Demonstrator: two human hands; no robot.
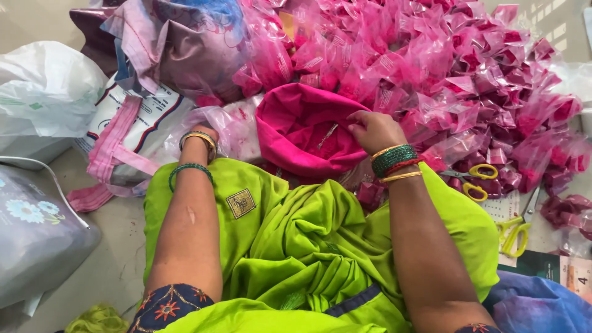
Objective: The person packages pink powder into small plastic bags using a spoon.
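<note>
In the head view, the person sat on the floor with a lime-green cloth (pixel 296 246) over the lap. The right hand (pixel 373 129) rested on the rim of a pink bag (pixel 302 129) that lay open just beyond the knees, fingers curled down onto its far-right edge as if pinching the fabric; a firm grip could not be told. The left hand (pixel 203 137) lay to the left of the bag, mostly hidden behind a clear plastic bag (pixel 237 126), so its grip could not be told either.

A large heap of small clear packets (pixel 468 74) filled with pink material spread across the far and right side, which suggested much packing was already done. The pink bag still appeared to hold loose pink stuff, so work seemingly remained. Two yellow-handled scissors (pixel 475 179) (pixel 518 231) lay idle on the right, near the heap. White sacks (pixel 43 92) sat at the left.
</note>
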